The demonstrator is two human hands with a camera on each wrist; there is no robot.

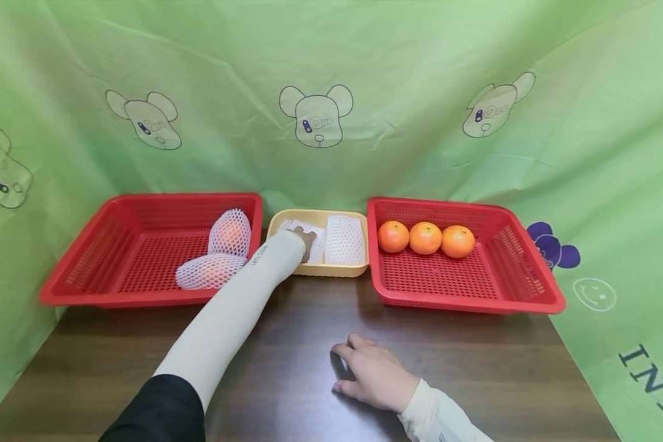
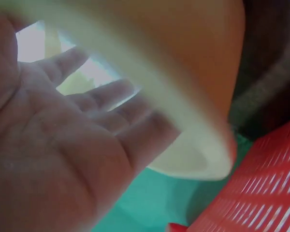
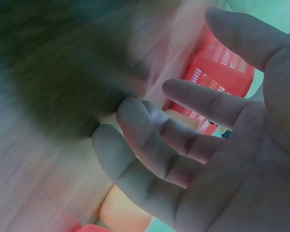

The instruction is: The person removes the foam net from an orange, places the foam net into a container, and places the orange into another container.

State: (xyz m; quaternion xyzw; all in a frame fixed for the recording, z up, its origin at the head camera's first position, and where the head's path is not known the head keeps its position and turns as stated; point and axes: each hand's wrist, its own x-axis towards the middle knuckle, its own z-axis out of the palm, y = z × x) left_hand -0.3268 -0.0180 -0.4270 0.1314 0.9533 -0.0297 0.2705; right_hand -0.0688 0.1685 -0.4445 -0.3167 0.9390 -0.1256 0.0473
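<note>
My left hand (image 1: 308, 242) is inside the left part of a small yellow tray (image 1: 318, 270), over white foam net sleeves (image 1: 290, 226). In the left wrist view its fingers (image 2: 106, 96) reach past the tray's rim (image 2: 203, 166), fairly straight, with blurred white net beyond them. More white foam net sleeves (image 1: 345, 239) lie in the tray's right part. Near the front of the brown table (image 1: 287, 368) rests my right hand (image 1: 377, 372), its fingers spread and slightly bent, holding nothing. Its fingertips are down at the tabletop in the right wrist view.
Left of the tray, a red basket (image 1: 132, 301) contains two fruits in foam nets, one upright (image 1: 230, 233) and one on its side (image 1: 210, 271). A red basket on the right (image 1: 453, 302) holds three oranges (image 1: 425, 238) in a row. Green cloth (image 1: 398, 166) hangs behind.
</note>
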